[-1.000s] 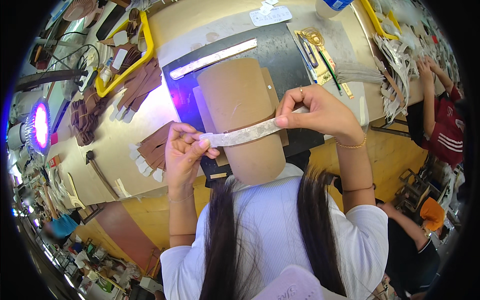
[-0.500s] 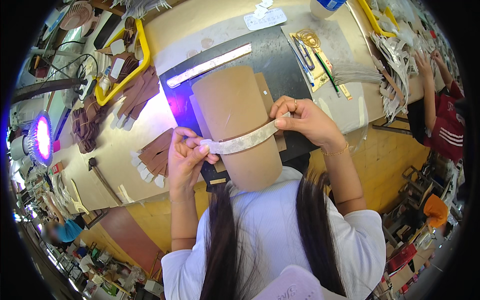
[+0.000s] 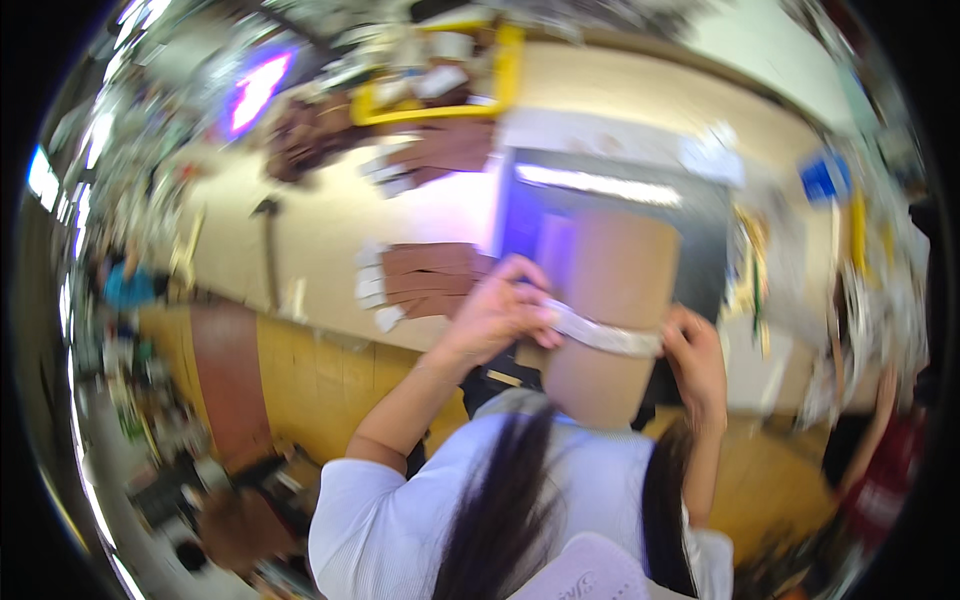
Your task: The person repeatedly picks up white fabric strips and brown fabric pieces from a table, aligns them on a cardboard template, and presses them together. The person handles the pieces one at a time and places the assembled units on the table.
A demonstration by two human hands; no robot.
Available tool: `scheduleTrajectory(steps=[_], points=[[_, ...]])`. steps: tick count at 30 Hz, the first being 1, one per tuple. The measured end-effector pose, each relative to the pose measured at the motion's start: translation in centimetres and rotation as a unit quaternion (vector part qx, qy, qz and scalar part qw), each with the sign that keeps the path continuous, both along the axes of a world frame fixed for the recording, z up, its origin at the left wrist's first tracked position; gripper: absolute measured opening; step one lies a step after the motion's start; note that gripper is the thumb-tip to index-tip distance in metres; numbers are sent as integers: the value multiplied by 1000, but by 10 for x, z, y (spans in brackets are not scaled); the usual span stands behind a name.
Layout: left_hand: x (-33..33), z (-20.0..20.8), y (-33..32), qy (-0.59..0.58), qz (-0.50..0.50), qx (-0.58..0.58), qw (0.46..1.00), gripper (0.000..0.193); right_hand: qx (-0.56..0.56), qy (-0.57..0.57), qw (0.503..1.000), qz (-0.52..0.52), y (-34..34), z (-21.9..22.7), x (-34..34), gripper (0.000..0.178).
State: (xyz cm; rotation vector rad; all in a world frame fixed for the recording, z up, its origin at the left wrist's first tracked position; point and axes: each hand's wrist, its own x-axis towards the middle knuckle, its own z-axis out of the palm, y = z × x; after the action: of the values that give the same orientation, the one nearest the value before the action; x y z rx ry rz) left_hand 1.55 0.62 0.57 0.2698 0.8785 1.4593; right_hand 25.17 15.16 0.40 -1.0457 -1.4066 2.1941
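A whitish strip [image 3: 612,338] lies curved across a brown, rounded, drum-like form [image 3: 625,262]. My left hand [image 3: 508,312] pinches the strip's left end between thumb and fingers. At the other end, my right hand [image 3: 694,350] closes on the strip beside the form's right edge; some of its fingers are hidden. Under the form is a dark mat [image 3: 700,230] on the table. A long pale bar [image 3: 600,186] rests on the mat beyond the form. Motion blurs the picture.
Left of my hands lie brown strips with white ends [image 3: 430,278], and more brown strips [image 3: 445,150] farther back. A yellow tray [image 3: 510,75] stands behind them. Pens and a yellow card [image 3: 750,255] lie to the right. A glowing lamp [image 3: 258,92] is at far left; another person's arm [image 3: 880,420] shows at right.
The whole view has swung, so the table, form and hands appear farther right and blurred. Both hands still hold the strip's ends across the form.
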Motion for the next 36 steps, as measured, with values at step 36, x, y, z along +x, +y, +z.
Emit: scheduleTrajectory(steps=[36], points=[[9, -16, 6, -12, -14, 72, 997, 36, -145, 28, 987, 59, -29, 25, -26, 37]])
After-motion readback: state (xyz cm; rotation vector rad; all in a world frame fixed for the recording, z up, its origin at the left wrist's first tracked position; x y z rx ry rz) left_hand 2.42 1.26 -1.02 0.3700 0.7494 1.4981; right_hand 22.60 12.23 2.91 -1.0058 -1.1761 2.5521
